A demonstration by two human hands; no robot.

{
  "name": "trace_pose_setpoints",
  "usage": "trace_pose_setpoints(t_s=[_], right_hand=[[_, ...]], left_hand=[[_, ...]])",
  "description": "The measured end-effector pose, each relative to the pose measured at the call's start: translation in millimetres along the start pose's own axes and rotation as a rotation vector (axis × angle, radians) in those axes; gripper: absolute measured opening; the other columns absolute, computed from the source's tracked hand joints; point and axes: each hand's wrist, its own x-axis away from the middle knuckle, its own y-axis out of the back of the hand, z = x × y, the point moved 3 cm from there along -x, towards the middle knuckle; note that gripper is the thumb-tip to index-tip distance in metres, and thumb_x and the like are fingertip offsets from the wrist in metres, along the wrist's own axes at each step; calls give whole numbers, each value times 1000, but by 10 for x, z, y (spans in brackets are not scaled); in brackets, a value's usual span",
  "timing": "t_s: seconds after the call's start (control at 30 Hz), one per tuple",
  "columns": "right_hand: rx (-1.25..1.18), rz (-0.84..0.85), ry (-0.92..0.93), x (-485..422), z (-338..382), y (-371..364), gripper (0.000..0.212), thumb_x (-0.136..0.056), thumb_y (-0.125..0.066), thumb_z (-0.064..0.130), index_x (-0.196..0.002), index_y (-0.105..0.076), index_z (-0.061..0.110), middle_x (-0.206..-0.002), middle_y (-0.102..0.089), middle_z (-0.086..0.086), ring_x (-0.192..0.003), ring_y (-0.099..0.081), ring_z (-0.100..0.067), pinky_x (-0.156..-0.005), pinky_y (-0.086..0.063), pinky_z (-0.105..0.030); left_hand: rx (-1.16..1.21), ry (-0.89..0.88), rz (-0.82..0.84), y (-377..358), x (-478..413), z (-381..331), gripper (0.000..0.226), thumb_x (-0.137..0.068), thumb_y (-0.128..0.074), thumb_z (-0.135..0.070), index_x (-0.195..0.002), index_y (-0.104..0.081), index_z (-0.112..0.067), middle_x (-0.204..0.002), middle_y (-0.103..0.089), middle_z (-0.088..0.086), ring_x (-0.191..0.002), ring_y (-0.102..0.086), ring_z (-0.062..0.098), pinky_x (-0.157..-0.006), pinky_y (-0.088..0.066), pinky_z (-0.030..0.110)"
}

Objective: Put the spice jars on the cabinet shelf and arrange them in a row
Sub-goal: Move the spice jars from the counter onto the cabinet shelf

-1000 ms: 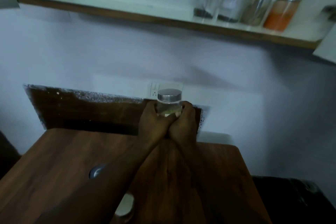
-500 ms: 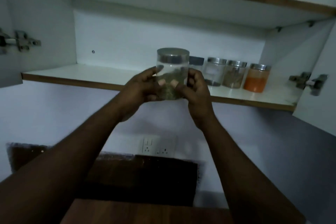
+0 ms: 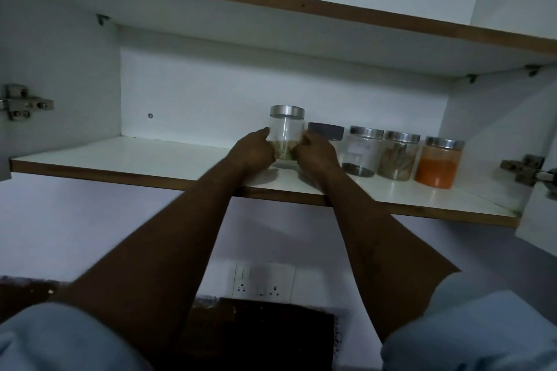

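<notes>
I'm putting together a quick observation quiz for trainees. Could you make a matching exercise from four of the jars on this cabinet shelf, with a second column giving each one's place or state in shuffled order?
Column one
1. greenish-spice jar
2. dark-lidded jar
3. orange-filled jar
4. jar of brown sticks

Column two
A. far right end of the row
B. partly hidden behind the right hand
C. gripped between the left hand and the right hand
D. second from the right

Pairs: 1-C, 2-B, 3-A, 4-D
</notes>
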Motion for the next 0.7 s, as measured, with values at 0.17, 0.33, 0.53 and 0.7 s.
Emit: trace_pose_setpoints(t_s=[0.17,0.33,0.53,0.7], right_hand=[[45,82,12,-81,-44,-65,38,-82,-74,21,-117,-66,8,-113,-68,-15,-101,-68,-31,-91,-57,-47],[54,160,-21,-88,-76,-126,85,-73,-83,34,-145,-41,14,-136,-61,-9,-124,-59,-30,-104,-49,-48],[209,159,14,-119,-78,-180,83,-86,-69,47,-153,-34,13,-147,-52,-12,-133,-52,-31,-110,-45,-49],[318,164,25,-143,-87,-191,85,-89,-65,42,-156,-27,8,-151,-42,-18,-136,-47,-36,-111,-43,-51]], left_hand=[[-246,-1,35,-118,-155,58,83,-96,-59,-17,-161,-6,-15,-147,-50,17,-127,-53,34,-104,-43,40],[-400,13,83,-248,-242,125,89,-99,-54,-22,-159,10,-9,-157,-36,20,-130,-51,35,-108,-41,42],[-497,50,105,-291,-290,149,82,-101,-44,-31,-159,10,-8,-158,-34,20,-139,-43,35,-115,-35,44],[-505,75,92,-298,-307,165,80,-102,-41,-35,-159,10,-12,-156,-38,22,-141,-39,36,-116,-32,45]])
